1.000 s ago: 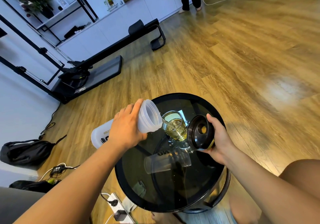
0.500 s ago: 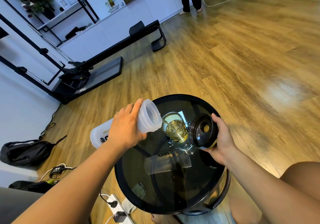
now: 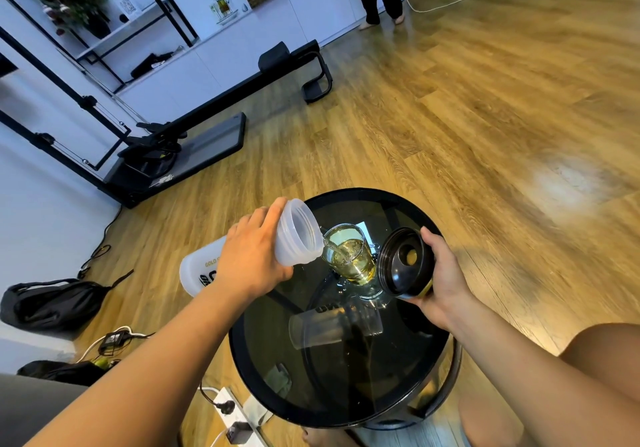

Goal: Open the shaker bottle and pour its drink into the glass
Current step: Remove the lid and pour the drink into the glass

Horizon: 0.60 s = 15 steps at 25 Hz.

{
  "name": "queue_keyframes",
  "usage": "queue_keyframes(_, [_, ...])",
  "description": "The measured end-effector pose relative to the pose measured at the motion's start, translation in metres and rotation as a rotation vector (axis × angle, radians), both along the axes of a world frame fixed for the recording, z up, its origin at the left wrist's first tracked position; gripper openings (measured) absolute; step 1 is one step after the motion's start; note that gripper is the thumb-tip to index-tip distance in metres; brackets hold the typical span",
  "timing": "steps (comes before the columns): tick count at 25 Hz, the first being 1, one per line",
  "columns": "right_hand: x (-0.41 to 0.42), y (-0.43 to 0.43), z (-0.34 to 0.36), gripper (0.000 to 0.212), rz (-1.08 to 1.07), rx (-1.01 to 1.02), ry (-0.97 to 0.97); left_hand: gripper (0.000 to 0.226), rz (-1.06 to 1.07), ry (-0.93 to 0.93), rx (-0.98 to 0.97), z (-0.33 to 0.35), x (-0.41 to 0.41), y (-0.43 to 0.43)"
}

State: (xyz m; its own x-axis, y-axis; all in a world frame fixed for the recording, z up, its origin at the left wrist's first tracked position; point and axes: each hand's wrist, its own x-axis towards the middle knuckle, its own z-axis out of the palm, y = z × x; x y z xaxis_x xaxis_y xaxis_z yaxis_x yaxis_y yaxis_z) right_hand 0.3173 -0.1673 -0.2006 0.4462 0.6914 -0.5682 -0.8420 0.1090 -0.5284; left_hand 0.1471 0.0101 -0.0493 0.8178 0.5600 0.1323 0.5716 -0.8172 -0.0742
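My left hand [image 3: 251,259] grips the translucent white shaker bottle [image 3: 298,237], which lies nearly level with its open mouth over the glass [image 3: 353,259]. A thin stream of yellow drink runs from the mouth into the glass, which stands on the round black glass table [image 3: 346,377] and is partly full. To the right of the glass, my right hand [image 3: 440,270] holds the black shaker lid [image 3: 403,266], its underside turned toward me. The bottle's reflection shows in the tabletop.
The table's rim lies close to my knee [image 3: 606,353] at the lower right. A black bag [image 3: 52,303], cables and a power strip [image 3: 232,415] lie on the wooden floor to the left. A black exercise machine [image 3: 180,149] stands further back. A person stands by the far white cabinet.
The bottle has stayed tipped over the glass and the drink keeps running in. My right hand with the lid has shifted slightly up and to the right.
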Motion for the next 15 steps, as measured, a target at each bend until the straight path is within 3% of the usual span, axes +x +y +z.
queue_keyframes(15, [0.0000, -0.0017, 0.0042, 0.057, 0.000, 0.029, 0.004, 0.107, -0.022, 0.009, 0.018, -0.0002, 0.0005, 0.0015])
